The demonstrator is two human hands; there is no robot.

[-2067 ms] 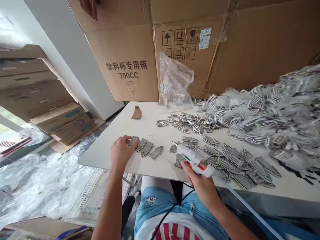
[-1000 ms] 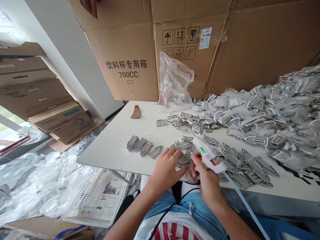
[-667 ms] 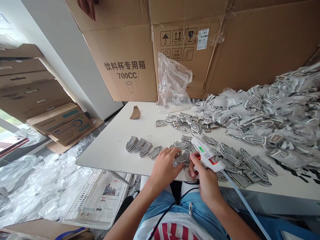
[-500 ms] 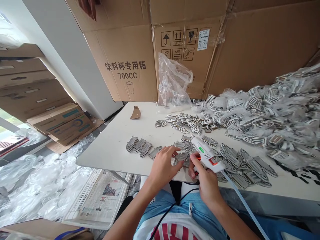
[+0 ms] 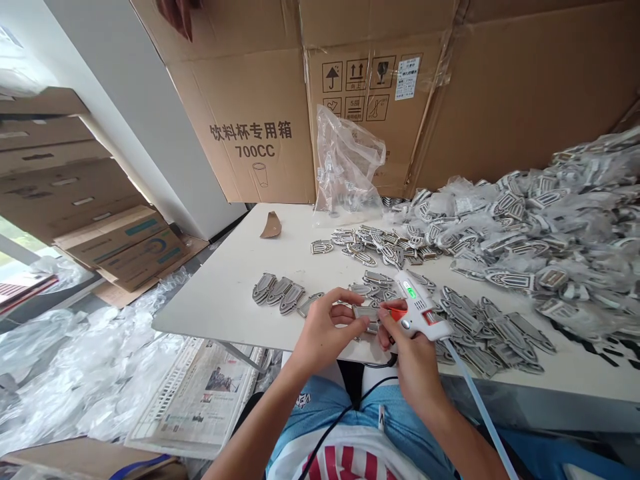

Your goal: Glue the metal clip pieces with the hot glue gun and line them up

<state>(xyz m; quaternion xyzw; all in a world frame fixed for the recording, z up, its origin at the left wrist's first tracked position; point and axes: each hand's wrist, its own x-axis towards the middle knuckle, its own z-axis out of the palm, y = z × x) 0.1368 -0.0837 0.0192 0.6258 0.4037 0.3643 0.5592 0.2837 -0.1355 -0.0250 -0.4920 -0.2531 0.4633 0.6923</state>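
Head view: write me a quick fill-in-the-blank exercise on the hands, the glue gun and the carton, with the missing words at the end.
1. The left hand holds a grey part over the table.., while the glue gun is in the ____ hand.
2. The lit display on the glue gun is coloured ____.
3. The carton behind the table reads ____CC above its cup drawing.

Missing words: right; green; 700.

Left of the white plastic glue gun (image 5: 419, 308) I see, from my console, a row of flat grey rounded pieces (image 5: 279, 291) on the white table (image 5: 215, 293). Behind-left of the gun stands a clear plastic bag (image 5: 345, 160), before brown printed cardboard (image 5: 260, 87); behind-right, a heap of grey plastic-wrapped pieces (image 5: 525, 233).
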